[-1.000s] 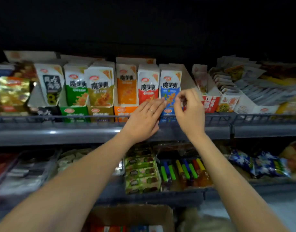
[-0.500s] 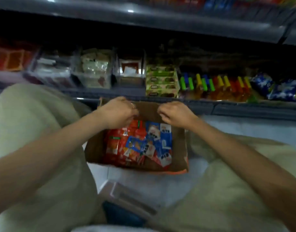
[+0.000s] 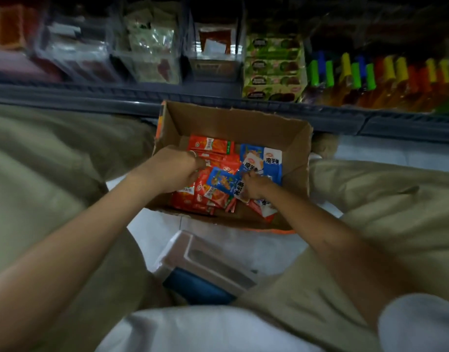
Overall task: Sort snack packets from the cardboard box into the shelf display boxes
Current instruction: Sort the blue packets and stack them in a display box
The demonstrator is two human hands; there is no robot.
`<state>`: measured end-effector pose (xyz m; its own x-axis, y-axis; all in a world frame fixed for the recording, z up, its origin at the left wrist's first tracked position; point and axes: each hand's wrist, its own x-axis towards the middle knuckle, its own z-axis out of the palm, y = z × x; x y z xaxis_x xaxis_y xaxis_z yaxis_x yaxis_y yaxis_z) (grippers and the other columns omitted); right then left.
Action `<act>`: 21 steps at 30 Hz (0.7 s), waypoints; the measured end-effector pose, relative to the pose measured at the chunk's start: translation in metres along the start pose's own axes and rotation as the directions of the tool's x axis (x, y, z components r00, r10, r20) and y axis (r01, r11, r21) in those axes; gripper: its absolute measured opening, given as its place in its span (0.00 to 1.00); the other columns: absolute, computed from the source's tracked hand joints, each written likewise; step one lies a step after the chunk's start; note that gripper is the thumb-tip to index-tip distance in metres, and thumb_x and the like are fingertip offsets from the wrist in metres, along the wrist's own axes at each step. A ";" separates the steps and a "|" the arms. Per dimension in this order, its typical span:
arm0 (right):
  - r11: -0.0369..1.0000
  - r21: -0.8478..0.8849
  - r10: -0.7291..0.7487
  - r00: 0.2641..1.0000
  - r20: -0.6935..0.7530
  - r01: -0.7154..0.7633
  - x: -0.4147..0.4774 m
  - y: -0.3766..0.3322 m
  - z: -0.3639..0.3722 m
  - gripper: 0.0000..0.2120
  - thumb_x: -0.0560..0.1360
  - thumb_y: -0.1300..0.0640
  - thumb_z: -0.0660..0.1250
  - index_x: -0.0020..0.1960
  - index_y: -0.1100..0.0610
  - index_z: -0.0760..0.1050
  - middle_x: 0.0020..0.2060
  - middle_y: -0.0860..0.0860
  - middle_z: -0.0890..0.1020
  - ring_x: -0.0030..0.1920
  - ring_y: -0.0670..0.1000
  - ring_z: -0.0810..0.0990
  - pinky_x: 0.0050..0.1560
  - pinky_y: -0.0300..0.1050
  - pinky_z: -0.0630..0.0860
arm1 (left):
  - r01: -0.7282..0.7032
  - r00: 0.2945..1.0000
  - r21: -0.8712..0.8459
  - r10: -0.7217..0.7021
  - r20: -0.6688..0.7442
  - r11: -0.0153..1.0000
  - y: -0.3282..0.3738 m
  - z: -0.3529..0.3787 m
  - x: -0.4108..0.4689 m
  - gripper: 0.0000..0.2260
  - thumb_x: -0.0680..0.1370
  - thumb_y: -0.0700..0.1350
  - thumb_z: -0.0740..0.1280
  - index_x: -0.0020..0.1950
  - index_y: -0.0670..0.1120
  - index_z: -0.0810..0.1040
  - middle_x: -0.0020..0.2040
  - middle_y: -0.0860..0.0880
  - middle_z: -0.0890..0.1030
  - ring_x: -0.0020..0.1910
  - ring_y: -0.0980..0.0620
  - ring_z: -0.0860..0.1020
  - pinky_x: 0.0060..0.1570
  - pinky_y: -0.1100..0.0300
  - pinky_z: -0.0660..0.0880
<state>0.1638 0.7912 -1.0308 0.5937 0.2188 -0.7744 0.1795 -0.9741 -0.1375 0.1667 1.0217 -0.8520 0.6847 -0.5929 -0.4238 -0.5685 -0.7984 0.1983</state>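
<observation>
An open cardboard box (image 3: 231,118) sits on the floor between my knees, below the bottom shelf. Inside lie several red snack packets (image 3: 210,144) and blue-and-white snack packets (image 3: 271,158), loosely heaped. My left hand (image 3: 175,171) is in the left half of the box, fingers curled down onto red packets. In the middle of the box my right hand (image 3: 256,185) pinches the edge of a blue packet (image 3: 222,180). The upper-shelf display boxes are out of view.
The bottom shelf rail (image 3: 117,95) runs just behind the box. On it stand clear bins (image 3: 147,59) of packets, a green snack stack (image 3: 271,67) and coloured tubes (image 3: 370,74). A small plastic stool (image 3: 205,260) is under me, with my khaki-clad knees (image 3: 53,161) either side.
My view dropped from the upper shelf's display boxes to the box on the floor. Both hands came down from the shelf, reached the box rim, then went in among the packets.
</observation>
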 end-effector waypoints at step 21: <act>0.765 -0.254 -0.506 0.307 -0.806 0.592 0.001 -0.031 -0.038 0.29 0.66 0.51 0.67 0.62 0.60 0.62 0.59 0.57 0.65 0.59 0.58 0.67 0.61 0.54 0.67 | 0.254 0.967 -0.219 -0.253 0.033 0.942 0.006 0.013 0.023 0.30 0.79 0.48 0.65 0.77 0.48 0.55 0.58 0.42 0.77 0.51 0.43 0.78 0.44 0.52 0.76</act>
<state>0.1889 0.8243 -1.0041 0.7239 0.6061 0.3295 0.6882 -0.6010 -0.4064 0.1728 1.0045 -0.8722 0.7912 -0.3674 -0.4889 -0.2613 -0.9259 0.2729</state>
